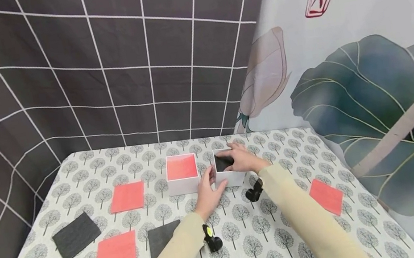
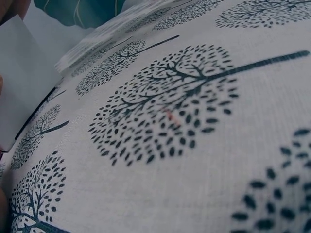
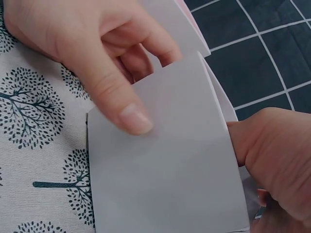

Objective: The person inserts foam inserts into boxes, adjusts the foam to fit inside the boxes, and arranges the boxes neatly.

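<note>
Two white open-topped boxes stand side by side on the table. The left box (image 1: 183, 187) has a coral-red sheet (image 1: 181, 167) at its opening. Inside the right box (image 1: 233, 179) is a black sheet (image 1: 220, 163). My left hand (image 1: 207, 195) holds the right box at its left side, the thumb (image 3: 133, 119) lying on the front wall and the other fingers around the side. Over that box's opening, my right hand (image 1: 242, 159) reaches in and presses the black sheet with extended fingers; some fingertips are hidden inside.
Coral-red squares lie at the left (image 1: 127, 197), front left (image 1: 115, 256) and right (image 1: 326, 196). One black square (image 1: 77, 236) is at far left; another (image 1: 163, 238) is partly under my left forearm. A tree-patterned cloth (image 1: 243, 231) covers the table. A dark grid curtain (image 1: 123, 88) hangs behind.
</note>
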Action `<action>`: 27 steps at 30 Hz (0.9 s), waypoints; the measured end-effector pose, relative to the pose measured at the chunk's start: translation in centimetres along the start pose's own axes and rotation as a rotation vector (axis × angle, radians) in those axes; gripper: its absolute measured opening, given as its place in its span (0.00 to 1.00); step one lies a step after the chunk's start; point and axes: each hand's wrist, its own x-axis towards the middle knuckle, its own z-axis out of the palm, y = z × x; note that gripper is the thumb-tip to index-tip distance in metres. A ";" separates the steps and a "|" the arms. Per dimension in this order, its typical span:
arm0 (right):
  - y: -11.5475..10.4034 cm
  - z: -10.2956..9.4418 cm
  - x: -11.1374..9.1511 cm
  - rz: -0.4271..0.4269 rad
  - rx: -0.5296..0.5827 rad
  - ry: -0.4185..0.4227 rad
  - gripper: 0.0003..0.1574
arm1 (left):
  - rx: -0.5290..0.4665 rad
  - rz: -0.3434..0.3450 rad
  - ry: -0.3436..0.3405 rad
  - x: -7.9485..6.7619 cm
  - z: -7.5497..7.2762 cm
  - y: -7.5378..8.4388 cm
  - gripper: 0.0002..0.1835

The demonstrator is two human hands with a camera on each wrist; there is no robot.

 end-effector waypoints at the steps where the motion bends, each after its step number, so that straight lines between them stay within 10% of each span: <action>1: -0.1 0.0 0.0 -0.001 0.013 0.009 0.36 | -0.001 -0.009 0.005 0.0 -0.1 0.0 0.39; 16: -1.6 -2.2 -2.2 -0.012 0.124 0.137 0.31 | 0.106 -0.104 0.043 0.6 -1.1 2.9 0.46; 27: -0.5 -2.0 -5.9 -0.020 0.192 0.247 0.29 | 0.362 -0.078 -0.024 -2.5 -1.6 5.2 0.38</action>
